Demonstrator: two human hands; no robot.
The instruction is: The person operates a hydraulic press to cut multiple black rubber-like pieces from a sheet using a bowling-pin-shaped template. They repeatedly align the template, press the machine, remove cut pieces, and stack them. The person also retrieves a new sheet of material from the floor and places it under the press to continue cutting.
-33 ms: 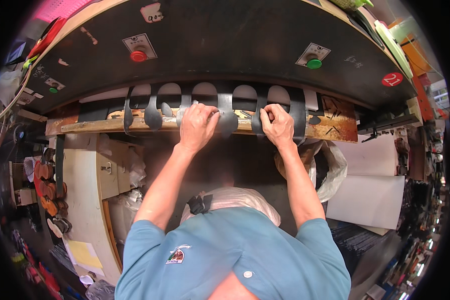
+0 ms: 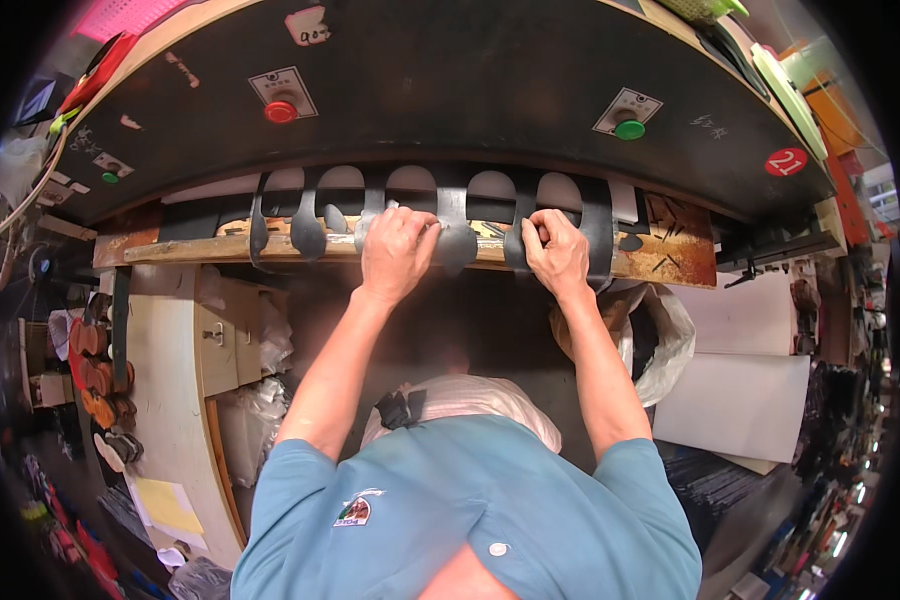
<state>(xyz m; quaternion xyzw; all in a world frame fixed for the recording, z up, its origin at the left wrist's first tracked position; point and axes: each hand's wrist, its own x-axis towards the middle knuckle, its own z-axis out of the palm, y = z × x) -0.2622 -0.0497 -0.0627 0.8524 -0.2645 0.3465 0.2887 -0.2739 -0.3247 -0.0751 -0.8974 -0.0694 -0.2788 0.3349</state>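
A black sheet (image 2: 457, 235) with a row of rounded cut-outs lies along a worn wooden board (image 2: 185, 250), its narrow strips drooping over the board's near edge. The left hand (image 2: 398, 250) pinches the sheet near its middle; the right hand (image 2: 558, 250) pinches it nearer its right end, thumb and fingers bent together. Beyond the sheet stands a dark machine panel (image 2: 460, 90) bearing a red button (image 2: 281, 112) and, farther right, a green button (image 2: 629, 129). Below the sheet's left end stands a pale cabinet (image 2: 160, 340); below its right end hangs a whitish bag (image 2: 673, 340), with white panels (image 2: 735, 400) farther right.
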